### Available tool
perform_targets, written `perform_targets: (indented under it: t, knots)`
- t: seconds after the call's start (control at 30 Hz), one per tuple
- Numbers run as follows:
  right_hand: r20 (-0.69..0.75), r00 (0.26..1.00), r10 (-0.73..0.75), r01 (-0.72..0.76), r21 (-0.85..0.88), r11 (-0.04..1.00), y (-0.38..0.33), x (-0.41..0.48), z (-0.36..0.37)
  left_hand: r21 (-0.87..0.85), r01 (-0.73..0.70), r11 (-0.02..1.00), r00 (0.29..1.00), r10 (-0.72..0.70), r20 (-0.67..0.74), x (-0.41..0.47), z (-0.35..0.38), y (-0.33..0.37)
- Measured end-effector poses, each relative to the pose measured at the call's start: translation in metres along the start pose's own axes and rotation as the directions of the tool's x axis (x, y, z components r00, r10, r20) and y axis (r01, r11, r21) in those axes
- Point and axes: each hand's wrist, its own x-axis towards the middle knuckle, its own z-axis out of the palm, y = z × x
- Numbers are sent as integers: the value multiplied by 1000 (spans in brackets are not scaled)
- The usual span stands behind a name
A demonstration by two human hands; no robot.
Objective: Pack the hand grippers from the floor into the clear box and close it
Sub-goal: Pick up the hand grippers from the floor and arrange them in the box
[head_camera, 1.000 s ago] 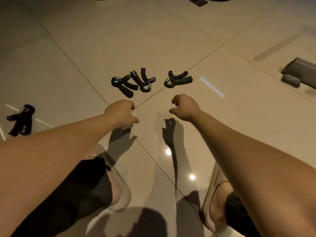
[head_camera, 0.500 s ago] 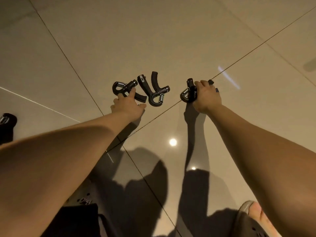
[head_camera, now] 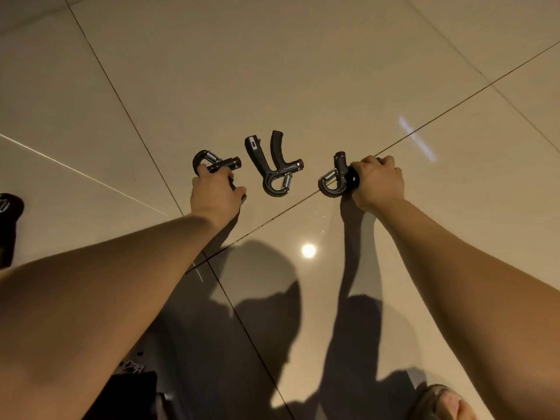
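Observation:
Three black hand grippers with steel springs lie in a row on the tiled floor. My left hand [head_camera: 215,191] is closed around the handles of the left hand gripper [head_camera: 212,162], whose spring loop sticks out above my fingers. The middle hand gripper [head_camera: 272,165] lies free between my hands, handles spread and pointing away. My right hand [head_camera: 377,183] grips the handles of the right hand gripper [head_camera: 338,177], its loop and spring showing to the left of my fist. The clear box is out of view.
A further black hand gripper [head_camera: 9,219] lies at the far left edge, partly cut off. My sandalled foot [head_camera: 439,403] shows at the bottom right, and dark clothing [head_camera: 127,395] at the bottom left. Glossy beige tiles surround the row.
Both hands reached forward from above my feet to the row. The left hand has closed on the left hand gripper and the right hand's hold on the right one has tightened.

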Motion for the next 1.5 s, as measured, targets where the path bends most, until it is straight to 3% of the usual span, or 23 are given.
perform_targets:
  t: [0.17,0.27,0.37,0.47,0.57,0.63,0.7,0.83,0.97,1.13,1.27,1.4,1.5]
  knots:
    - [-66,998,-5,4,-23,1000,-11,-11,7,-4,40,999,998,-40,-38,-8,1,-11]
    - [-92,996,2,-2,6,1000,-22,-17,12,17,143,990,989,-142,-46,0,0,-22]
    - [-106,994,7,-4,25,1000,-29,-19,16,131,186,974,980,-175,-91,7,-3,-23]
    - [-110,994,11,-7,33,999,-30,-19,16,293,-89,952,993,107,-46,15,0,3]
    - [-112,994,3,2,39,999,-30,-20,16,288,-379,880,925,356,129,22,9,39]
    - [-117,993,-5,10,42,999,-28,-20,16,332,-442,833,896,391,212,23,17,48]
    - [-114,993,-12,17,42,999,-28,-20,17,377,-455,807,890,412,194,20,21,46]
    - [-116,993,-6,11,41,999,-28,-21,16,404,-443,800,889,452,78,5,21,43]
    - [-96,995,4,0,33,999,-31,-26,17,270,-332,904,943,321,84,-21,28,30]
    - [-34,999,-6,7,35,999,-39,-48,24,331,-276,902,955,297,-15,-48,33,11]
    - [44,996,-75,74,24,997,-49,-72,26,277,-248,928,969,242,56,-74,34,-4]
    - [138,981,-136,133,33,991,-59,-107,30,184,-116,976,993,117,9,-109,32,-30]
    - [158,979,-129,110,124,986,-64,-137,31,134,-128,983,991,131,-12,-139,24,-46]
